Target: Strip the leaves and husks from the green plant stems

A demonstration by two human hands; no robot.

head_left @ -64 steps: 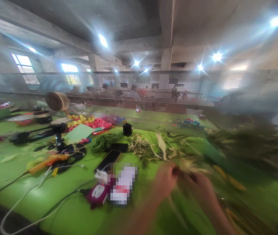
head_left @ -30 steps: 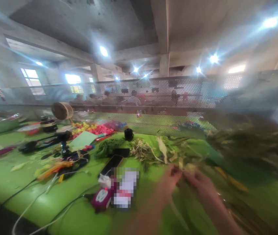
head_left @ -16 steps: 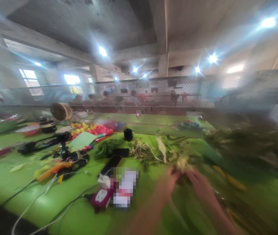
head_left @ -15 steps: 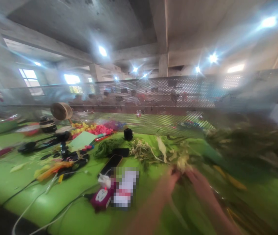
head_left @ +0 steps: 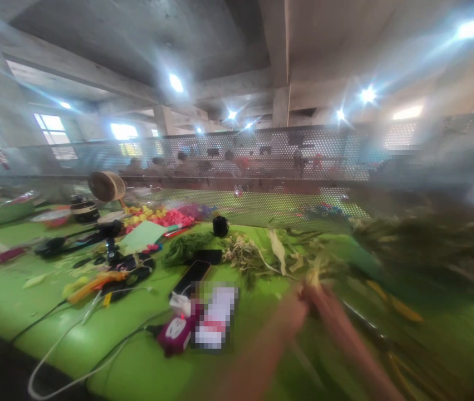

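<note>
- lower left: the white cable (head_left: 33, 379) and the dark cord (head_left: 38, 322) of the orange tool (head_left: 98, 283) trail loose over the surface (head_left: 61, 337); a snag on either could drag that tool through the scraps.
- lower centre: the purple box (head_left: 176, 334) lies left of the hands; a wide elbow swing might knock it.
- right of centre: the pale tuft (head_left: 314, 273) sits just above the fingers in the frame. it looks thin and dry, so an uneven pull could split it or let it slip.
- there too, fingers of the left hand (head_left: 295, 306) and right hand (head_left: 320, 298) are bunched together at the tuft's base; blur hides whether either is clamped on it.
- far right: stray ends of the dark heap (head_left: 424, 248) could catch the right wrist.
- half a second ago, a gap showed between the hands; now they touch, and the tuft looks narrower.
</note>
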